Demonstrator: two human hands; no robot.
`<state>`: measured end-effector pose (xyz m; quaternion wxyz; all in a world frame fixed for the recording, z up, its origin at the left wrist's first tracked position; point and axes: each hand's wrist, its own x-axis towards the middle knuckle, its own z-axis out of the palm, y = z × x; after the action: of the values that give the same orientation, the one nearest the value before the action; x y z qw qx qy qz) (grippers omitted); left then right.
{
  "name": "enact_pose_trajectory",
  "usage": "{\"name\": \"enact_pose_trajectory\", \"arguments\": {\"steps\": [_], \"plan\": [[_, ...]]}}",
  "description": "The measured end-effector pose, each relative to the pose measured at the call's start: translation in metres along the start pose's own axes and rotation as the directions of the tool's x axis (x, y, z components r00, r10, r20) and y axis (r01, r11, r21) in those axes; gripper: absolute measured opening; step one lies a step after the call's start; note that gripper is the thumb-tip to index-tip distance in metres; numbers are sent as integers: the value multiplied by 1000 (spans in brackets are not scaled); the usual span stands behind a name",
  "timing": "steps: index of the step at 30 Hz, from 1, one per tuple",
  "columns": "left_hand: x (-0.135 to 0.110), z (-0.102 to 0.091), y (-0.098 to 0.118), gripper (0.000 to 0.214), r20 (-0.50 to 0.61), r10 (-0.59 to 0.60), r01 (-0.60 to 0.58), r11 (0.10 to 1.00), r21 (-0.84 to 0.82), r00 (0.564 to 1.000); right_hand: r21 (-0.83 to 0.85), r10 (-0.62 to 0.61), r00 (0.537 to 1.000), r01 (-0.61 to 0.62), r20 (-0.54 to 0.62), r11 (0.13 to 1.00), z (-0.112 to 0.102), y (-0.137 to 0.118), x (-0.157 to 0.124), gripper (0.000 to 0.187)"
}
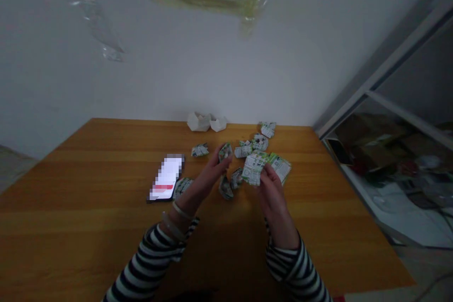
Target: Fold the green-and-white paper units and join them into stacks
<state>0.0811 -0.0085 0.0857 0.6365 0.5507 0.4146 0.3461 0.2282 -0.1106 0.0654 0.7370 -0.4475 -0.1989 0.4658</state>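
Observation:
My left hand [213, 172] is closed around a small crumpled piece of printed paper [225, 152], which shows at the fingertips. With thumb and fingers, my right hand [272, 188] grips a creased, flattened sheet of printed paper [253, 168], green and white with small text. Behind that hand, a flat green-and-white printed sheet [281, 166] lies on the table. Crumpled paper bits lie between and beyond the hands, among them one piece [225, 188] near my left wrist and another [242, 150] farther back.
A phone [166, 178] with a lit, blurred screen lies left on the wooden table [106, 188]. Folded white paper shapes [198, 121] stand against the wall. More crumpled paper [267, 129] sits at the back. A shelf with a glass-like panel [396, 151] stands right.

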Motion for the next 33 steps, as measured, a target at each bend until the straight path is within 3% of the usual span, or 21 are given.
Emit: {"name": "enact_pose_trajectory", "arguments": {"steps": [3,6,9,14,16,22,28,33], "plan": [[-20,0,2,48,-32,-132,118,950,-290,991,-31,-38,999,38,25,999,13,8,-7,21],[-32,-5,-1,38,-77,-197,139,872,-469,977,-74,-66,996,70,54,995,26,11,-11,23],[-39,-9,-1,32,-68,-181,122,851,-510,981,-135,-61,994,73,90,988,38,10,-12,26],[-44,-13,2,48,-73,-174,104,822,-560,982,-165,1,992,21,130,986,45,14,-9,24],[-45,-13,0,48,-93,-148,70,823,-564,985,-193,19,992,6,127,981,43,19,-9,25],[-51,-3,-9,60,-313,-81,-75,886,-458,946,-262,6,989,33,147,965,38,31,-14,25],[-60,0,-12,57,-344,97,-190,950,-249,934,-321,-14,983,73,180,944,42,31,-20,24],[-66,0,-4,50,-368,255,-315,943,-110,894,-285,36,989,7,146,959,42,28,-21,27]]}}
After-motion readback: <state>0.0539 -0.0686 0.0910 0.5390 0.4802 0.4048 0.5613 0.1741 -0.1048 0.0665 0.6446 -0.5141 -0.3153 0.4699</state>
